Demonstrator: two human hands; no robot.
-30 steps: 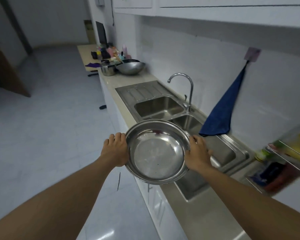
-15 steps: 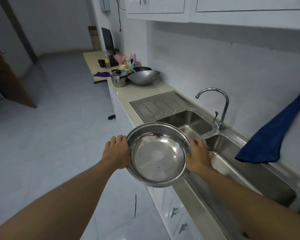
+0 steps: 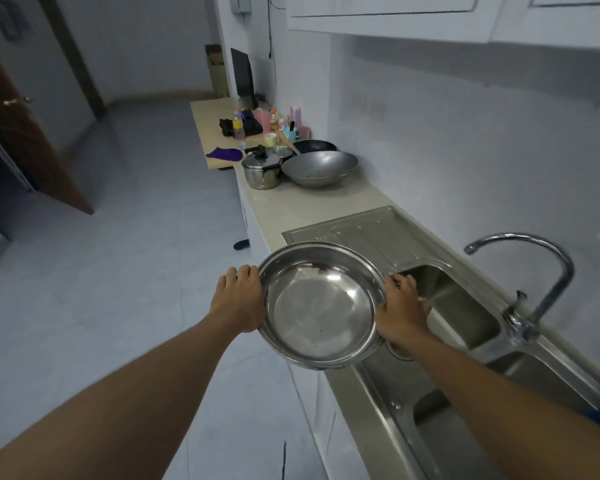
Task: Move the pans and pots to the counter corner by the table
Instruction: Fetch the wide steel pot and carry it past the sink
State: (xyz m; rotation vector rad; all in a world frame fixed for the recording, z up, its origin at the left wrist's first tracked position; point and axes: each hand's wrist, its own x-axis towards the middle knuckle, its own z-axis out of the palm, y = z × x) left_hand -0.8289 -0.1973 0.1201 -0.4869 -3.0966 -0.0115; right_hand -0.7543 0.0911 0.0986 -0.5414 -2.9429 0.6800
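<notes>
Steel pan [image 3: 321,306] | left hand [image 3: 239,301] grip curled on rim; right hand [image 3: 400,315] grip clasping opposite rim

Pale grey glossy floor [image 3: 118,271]; light dim and even. Plain white wall [image 3: 465,150] runs behind long beige stone worktop [image 3: 309,209]. White wall cabinets [image 3: 395,15] above, white base cabinets [image 3: 312,403] below. Stainless steel double sink [image 3: 458,306] with chrome swan-neck tap [image 3: 541,282] set into worktop. Light wooden table [image 3: 212,123] at far end. Brown wooden door [image 3: 21,126] open, far left.
</notes>
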